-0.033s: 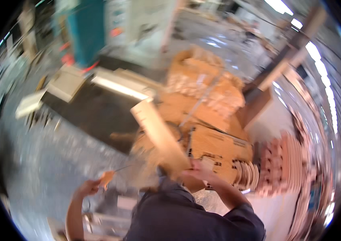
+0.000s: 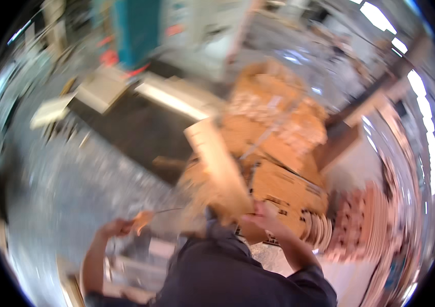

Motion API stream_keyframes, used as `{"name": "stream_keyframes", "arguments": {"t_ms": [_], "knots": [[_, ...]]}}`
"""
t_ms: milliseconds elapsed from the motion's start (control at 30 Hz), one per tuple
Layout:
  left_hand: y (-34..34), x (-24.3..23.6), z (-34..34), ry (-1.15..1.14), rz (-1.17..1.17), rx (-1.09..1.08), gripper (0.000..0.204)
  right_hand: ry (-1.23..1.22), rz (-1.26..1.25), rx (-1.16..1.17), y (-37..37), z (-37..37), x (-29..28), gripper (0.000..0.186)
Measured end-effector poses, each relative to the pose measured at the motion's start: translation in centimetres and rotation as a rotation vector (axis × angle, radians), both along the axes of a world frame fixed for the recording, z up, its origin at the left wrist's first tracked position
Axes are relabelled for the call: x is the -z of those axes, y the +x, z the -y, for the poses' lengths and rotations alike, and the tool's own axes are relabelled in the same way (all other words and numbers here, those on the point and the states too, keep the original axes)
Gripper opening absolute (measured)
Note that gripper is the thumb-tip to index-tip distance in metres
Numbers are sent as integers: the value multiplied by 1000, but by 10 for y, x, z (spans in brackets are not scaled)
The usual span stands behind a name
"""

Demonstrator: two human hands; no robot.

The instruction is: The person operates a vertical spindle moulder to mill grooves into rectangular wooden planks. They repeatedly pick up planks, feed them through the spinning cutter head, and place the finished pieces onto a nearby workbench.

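Note:
My left hand (image 2: 117,227), out to the left, is closed round the orange handle of a handsaw (image 2: 142,220). Its thin dark blade shows nearly edge-on and points right. My right hand (image 2: 262,216) grips the near end of a pale wooden board (image 2: 219,163), which slants away from me to the upper left. Small dark marks run along one edge of the board. Saw and board are apart. Motion blur hides the finer detail of the fingers.
Brown cardboard (image 2: 289,187) and a stack of wooden pieces (image 2: 276,100) lie beyond the board. Rows of curved wooden parts (image 2: 361,220) stand at the right. Pale boards (image 2: 176,97) lie on a dark mat (image 2: 130,133). A wooden post (image 2: 381,92) rises at the upper right.
The whole scene has shifted to the right and slightly down in the picture. Both hands keep their holds on the handsaw and the board.

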State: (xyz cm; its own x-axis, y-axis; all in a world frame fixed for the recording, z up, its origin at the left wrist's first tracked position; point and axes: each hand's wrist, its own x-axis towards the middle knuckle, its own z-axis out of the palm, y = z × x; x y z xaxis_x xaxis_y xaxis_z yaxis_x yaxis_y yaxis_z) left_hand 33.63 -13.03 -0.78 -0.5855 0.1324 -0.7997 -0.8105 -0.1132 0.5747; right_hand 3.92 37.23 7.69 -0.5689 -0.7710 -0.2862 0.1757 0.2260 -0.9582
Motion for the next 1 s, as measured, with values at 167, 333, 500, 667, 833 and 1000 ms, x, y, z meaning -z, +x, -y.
{"name": "stream_keyframes", "arguments": {"t_ms": [167,333,500,667,833,1000], "knots": [[58,-42,-28,-411,-70,384,52,100,-201,-84,-19,-21,2,51],[111,-87,-20,-342,-118,156,45,100,-141,-71,-20,7,-21,43],[128,-66,-42,-914,-232,-24,48,147,-391,-171,-52,6,-16,41],[66,-60,-14,-1010,-2,-453,52,100,-363,-102,-62,28,-30,40],[25,-52,-73,-419,-85,-301,65,126,-360,-123,-62,23,-43,42],[8,-22,-66,-452,-47,-281,72,125,-322,-40,-48,13,-43,43]]}}
